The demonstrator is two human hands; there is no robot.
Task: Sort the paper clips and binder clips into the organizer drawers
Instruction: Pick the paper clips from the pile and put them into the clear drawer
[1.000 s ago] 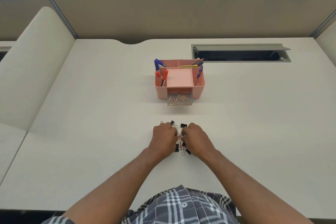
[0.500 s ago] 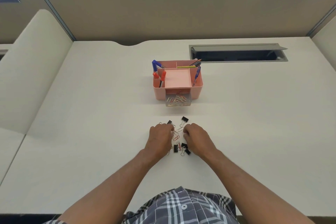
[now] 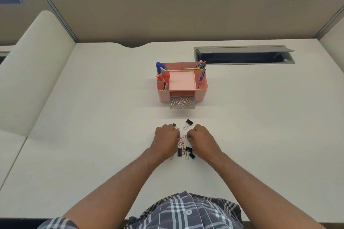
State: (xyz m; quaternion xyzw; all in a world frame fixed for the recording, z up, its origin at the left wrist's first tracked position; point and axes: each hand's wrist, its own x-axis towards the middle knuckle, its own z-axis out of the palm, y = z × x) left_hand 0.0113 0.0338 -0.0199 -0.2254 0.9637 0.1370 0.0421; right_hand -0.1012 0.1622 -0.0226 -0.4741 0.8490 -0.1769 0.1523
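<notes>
A small heap of paper clips (image 3: 181, 143) and black binder clips (image 3: 179, 152) lies on the desk between my hands. My left hand (image 3: 166, 139) has its fingers curled down at the heap's left side and pinches a paper clip. From the right, my right hand (image 3: 202, 138) pinches another paper clip with curled fingertips. One binder clip (image 3: 189, 122) lies apart, just beyond my hands, and another (image 3: 174, 125) peeks out by my left knuckles. Farther back stands the pink organizer (image 3: 162, 95), its clear drawer (image 3: 182, 103) pulled out with several paper clips inside.
Pens and markers (image 3: 159, 67) stand in the organizer's side compartments. A grey cable hatch (image 3: 243, 48) is set into the desk at the back right. Beige partition walls close off the back and the left side.
My hands have drawn slightly apart and back, uncovering the far binder clip and the clips between them. The organizer and drawer have not moved.
</notes>
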